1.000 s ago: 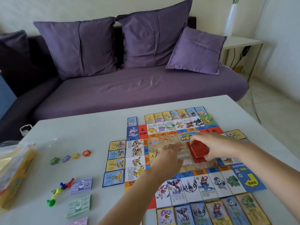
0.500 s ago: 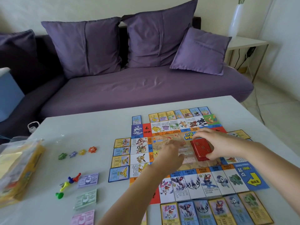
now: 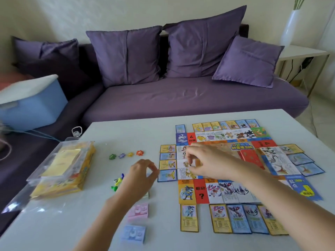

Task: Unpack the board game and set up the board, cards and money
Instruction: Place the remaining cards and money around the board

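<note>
Purple was most of what the room offered: a long sofa (image 3: 190,98) stacked with matching cushions (image 3: 126,55), a white vase (image 3: 290,28) on a side table (image 3: 304,51) to the right, and a blue box (image 3: 32,105) at the left end. In front stood a white table (image 3: 126,134). The board (image 3: 217,148) lay flat on its right half, ringed by property cards (image 3: 189,218), with a red deck (image 3: 251,156) near its middle. Pink and blue money stacks (image 3: 138,212) sat near the front edge, with pawns (image 3: 117,182) and four small tokens (image 3: 126,155) beyond them. The yellow game box (image 3: 63,171) lay in clear plastic at the left. The left hand (image 3: 139,178) hung over the money, thumb and forefinger nearly meeting. The right hand (image 3: 206,162) curled down over the board's left column. I couldn't tell whether either held anything.
</note>
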Demonstrator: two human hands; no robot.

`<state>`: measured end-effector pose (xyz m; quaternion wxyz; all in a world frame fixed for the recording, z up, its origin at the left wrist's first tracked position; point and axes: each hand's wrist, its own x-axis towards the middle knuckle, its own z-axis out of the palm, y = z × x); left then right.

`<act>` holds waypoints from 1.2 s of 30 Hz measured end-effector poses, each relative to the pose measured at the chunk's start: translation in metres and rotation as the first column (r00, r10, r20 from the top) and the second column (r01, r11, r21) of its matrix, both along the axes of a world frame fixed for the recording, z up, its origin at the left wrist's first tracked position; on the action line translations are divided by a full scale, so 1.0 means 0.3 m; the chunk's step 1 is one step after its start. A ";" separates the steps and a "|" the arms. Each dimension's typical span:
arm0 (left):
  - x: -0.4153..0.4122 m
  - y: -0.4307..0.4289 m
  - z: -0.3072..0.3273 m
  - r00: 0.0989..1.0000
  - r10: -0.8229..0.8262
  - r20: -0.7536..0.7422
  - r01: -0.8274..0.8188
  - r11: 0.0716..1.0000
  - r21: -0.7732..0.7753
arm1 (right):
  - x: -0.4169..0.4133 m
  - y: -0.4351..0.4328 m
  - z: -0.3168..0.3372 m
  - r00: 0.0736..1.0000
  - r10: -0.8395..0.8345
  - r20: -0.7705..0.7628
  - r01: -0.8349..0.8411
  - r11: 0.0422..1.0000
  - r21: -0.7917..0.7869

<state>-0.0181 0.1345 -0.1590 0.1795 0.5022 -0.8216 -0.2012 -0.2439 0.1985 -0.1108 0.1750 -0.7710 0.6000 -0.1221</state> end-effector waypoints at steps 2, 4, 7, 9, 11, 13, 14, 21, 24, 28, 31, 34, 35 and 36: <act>0.100 -0.016 -0.017 0.997 0.050 0.052 -0.049 0.999 -0.006 | 0.078 -0.031 -0.005 0.999 0.020 0.033 -0.021 1.000 0.018; 0.176 -0.038 -0.043 0.991 0.091 0.097 -0.092 0.996 0.005 | 0.144 -0.075 -0.016 0.998 0.009 0.065 -0.012 0.999 0.042; 0.252 -0.068 -0.085 0.985 0.079 0.154 -0.080 0.997 -0.001 | 0.244 -0.161 -0.044 0.998 -0.013 0.066 0.007 0.996 0.088; 0.280 -0.085 -0.106 0.983 0.066 0.171 -0.067 0.998 0.001 | 0.310 -0.224 -0.070 0.999 -0.003 0.045 -0.002 0.993 0.119; 0.301 -0.101 -0.129 0.981 0.067 0.183 -0.069 0.998 0.007 | 0.371 -0.277 -0.099 1.000 0.003 0.013 -0.006 0.986 0.167; 0.317 -0.108 -0.144 0.980 0.077 0.181 -0.078 0.997 0.002 | 0.418 -0.319 -0.128 1.000 0.006 -0.022 0.000 0.971 0.237; 0.323 -0.108 -0.148 0.981 0.085 0.176 -0.087 0.996 0.002 | 0.436 -0.336 -0.139 0.999 0.014 -0.050 0.000 0.963 0.268; 0.374 -0.127 -0.180 0.983 0.126 0.137 -0.125 0.992 -0.016 | 0.515 -0.407 -0.177 0.978 0.068 -0.196 -0.004 0.950 0.311; 0.397 -0.132 -0.188 0.983 0.147 0.112 -0.146 0.989 -0.016 | 0.530 -0.426 -0.196 0.964 0.077 -0.253 0.009 0.946 0.324; 0.409 -0.138 -0.193 0.982 0.151 0.114 -0.151 0.988 -0.010 | 0.536 -0.439 -0.199 0.960 0.077 -0.270 0.027 0.931 0.364; 0.407 -0.145 -0.198 0.983 0.156 0.102 -0.155 0.988 -0.015 | 0.544 -0.442 -0.196 0.958 0.072 -0.277 0.040 0.925 0.378; 0.392 -0.148 -0.199 0.982 0.179 0.063 -0.178 0.984 -0.024 | 0.550 -0.440 -0.194 0.953 0.067 -0.296 0.054 0.922 0.382; 0.383 -0.150 -0.198 0.983 0.176 0.050 -0.174 0.984 -0.032 | 0.551 -0.439 -0.193 0.951 0.066 -0.301 0.057 0.922 0.383; 0.373 -0.151 -0.196 0.986 0.162 0.041 -0.160 0.986 -0.044 | 0.552 -0.440 -0.193 0.951 0.062 -0.304 0.063 0.921 0.385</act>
